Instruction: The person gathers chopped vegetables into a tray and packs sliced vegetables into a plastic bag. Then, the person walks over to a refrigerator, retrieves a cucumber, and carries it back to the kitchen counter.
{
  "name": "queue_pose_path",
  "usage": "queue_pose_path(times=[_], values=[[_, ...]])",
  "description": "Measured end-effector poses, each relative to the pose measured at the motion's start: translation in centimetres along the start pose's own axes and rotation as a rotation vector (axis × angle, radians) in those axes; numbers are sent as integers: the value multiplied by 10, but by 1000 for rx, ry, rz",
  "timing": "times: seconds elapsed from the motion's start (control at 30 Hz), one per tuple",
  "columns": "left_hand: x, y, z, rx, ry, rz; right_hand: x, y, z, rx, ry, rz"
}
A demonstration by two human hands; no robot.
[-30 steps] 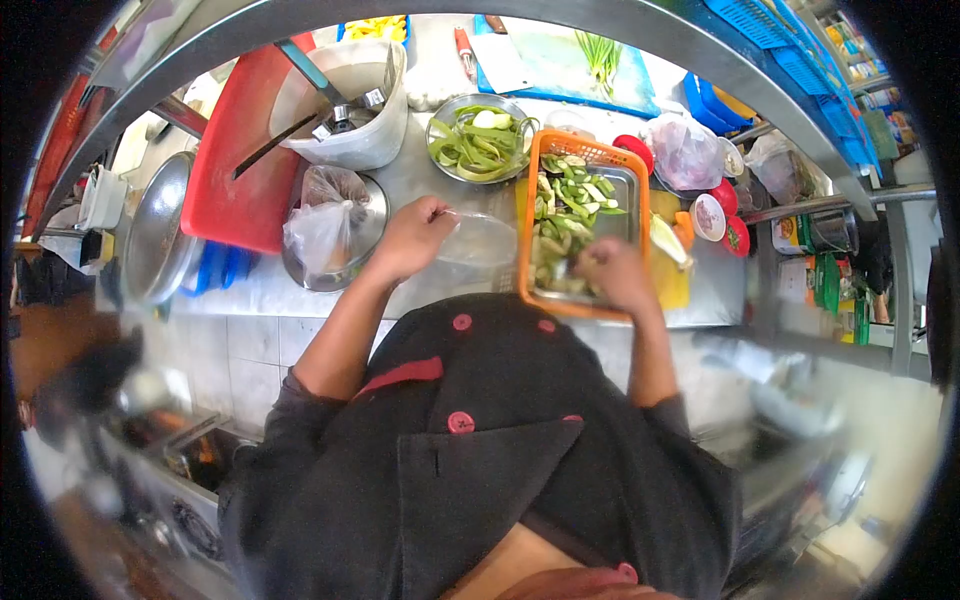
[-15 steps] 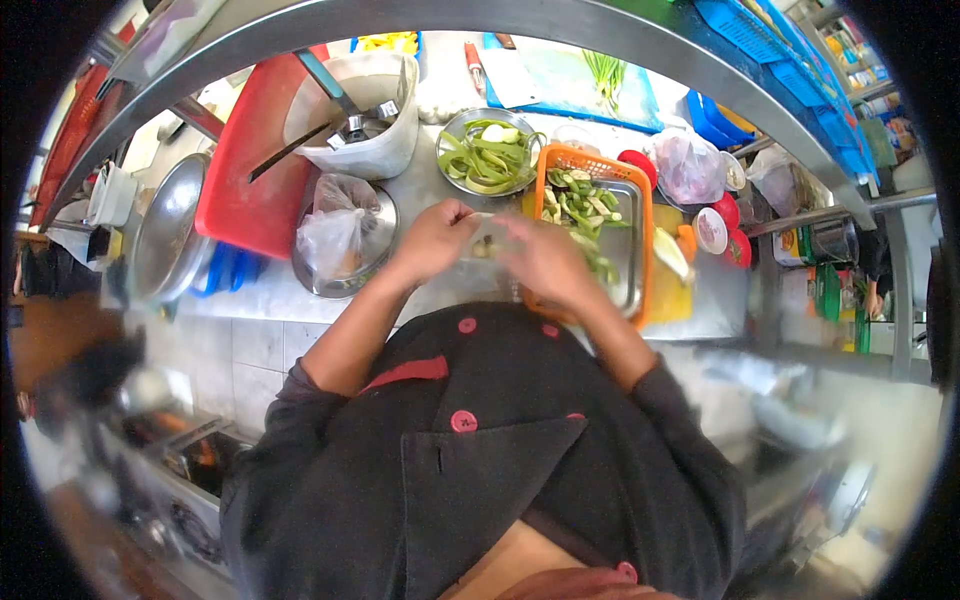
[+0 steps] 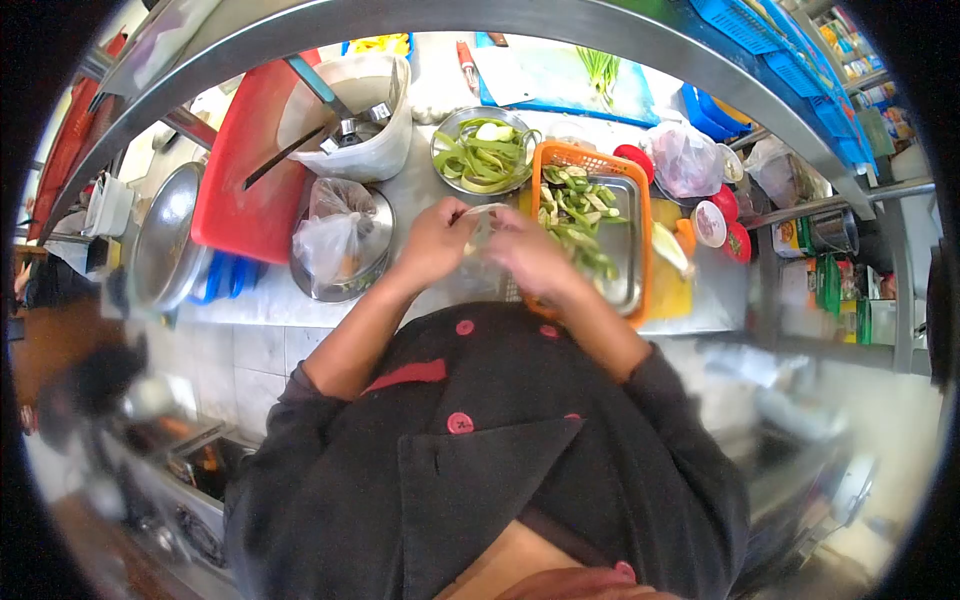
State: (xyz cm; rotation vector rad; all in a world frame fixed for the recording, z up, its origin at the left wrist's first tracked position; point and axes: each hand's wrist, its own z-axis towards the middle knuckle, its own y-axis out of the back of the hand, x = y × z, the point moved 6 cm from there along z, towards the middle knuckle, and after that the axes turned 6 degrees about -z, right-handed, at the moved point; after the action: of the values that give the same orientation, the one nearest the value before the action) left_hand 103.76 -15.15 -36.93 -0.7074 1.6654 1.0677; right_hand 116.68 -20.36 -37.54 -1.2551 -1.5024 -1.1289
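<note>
My left hand (image 3: 437,240) is closed on the rim of a clear plastic bag (image 3: 478,243). Beside it, my right hand (image 3: 522,252) is at the bag's mouth, its fingers smeared by motion. Right of the hands, an orange basket (image 3: 645,270) surrounds a metal tray (image 3: 622,235) with cut green vegetable pieces (image 3: 573,205). A metal bowl (image 3: 440,172) of green peels (image 3: 487,165) sits beyond my hands.
To the left are a round metal pan (image 3: 383,222) with a plastic bag, a white tub (image 3: 392,150) and a red bin (image 3: 235,190). Farther back lies a knife (image 3: 467,66) beside a blue board (image 3: 632,95). A metal shelf bar (image 3: 560,18) arches overhead.
My right hand has moved left from the vegetables in the tray to the mouth of the bag. My left hand has shifted slightly right and still holds the bag.
</note>
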Motion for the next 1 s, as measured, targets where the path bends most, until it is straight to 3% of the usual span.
queue_pose_path(times=[0.17, 0.23, 0.27, 0.33, 0.43, 0.5, 0.57, 0.67, 0.9, 1.0], values=[[16, 8, -1, -56, 0, -32, 6, 50, -23, -22, -52, -68], [12, 12, -4, -56, 27, -65, 27, 95, -29, -215, -65, -695], [15, 11, -4, -49, 23, -68, 17, 113, -26, -221, -69, -697], [22, 7, 0, -25, 66, -84, -18, 133, -14, -129, -30, -1162], [18, 2, -2, 7, 66, -109, -44, 131, -7, -173, 9, -1252], [24, 2, 1, 12, 55, -57, -40, 124, -2, -165, -59, -1239], [26, 6, 1, 9, 49, -3, -42, 122, 2, -87, -270, -1253], [22, 10, 0, -1, 32, 3, -48, 124, 4, -148, -319, -1246], [17, 8, 0, 19, 71, -17, -59, 124, 19, -105, -250, -1241], [17, 10, -1, 18, 63, -12, -59, 129, 11, -219, -166, -1222]])
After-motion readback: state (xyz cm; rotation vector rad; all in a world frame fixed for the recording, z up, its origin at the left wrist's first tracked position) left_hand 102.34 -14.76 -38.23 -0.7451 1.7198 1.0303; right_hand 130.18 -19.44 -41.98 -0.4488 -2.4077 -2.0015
